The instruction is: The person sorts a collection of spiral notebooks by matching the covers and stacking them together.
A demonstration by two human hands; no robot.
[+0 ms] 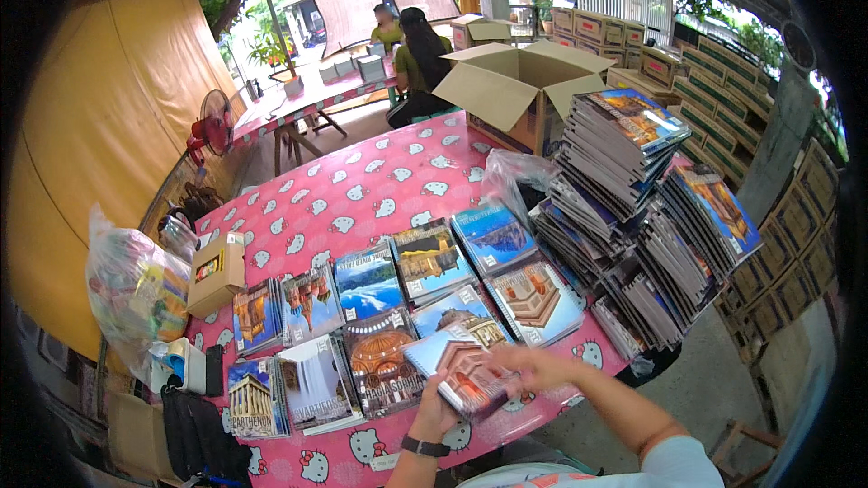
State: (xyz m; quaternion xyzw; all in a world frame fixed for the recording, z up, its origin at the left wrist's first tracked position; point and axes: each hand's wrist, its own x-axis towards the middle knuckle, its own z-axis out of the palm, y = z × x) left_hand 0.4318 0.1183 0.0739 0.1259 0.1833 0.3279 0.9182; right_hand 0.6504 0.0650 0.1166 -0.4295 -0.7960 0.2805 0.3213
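Tilted above the near edge of the table, a spiral notebook (459, 363) with a reddish stone building on its cover is between my hands. My left hand (438, 408), with a dark watch at the wrist, grips its lower left edge. At its right edge, my right hand (528, 369) has bent fingers closed on the cover and side. Around it lie short piles of spiral notebooks in two rows: a domed interior (380, 357), a waterfall (316, 381), a columned temple (253, 402), a blue river (366, 285) and a matching reddish building (535, 301).
Tall notebook stacks (624, 149) crowd the table's right end, before an open carton (533, 81). On the left are a small cardboard box (217, 273), a filled plastic bag (136, 294) and a red fan (213, 122). Two people sit by a farther table (307, 99).
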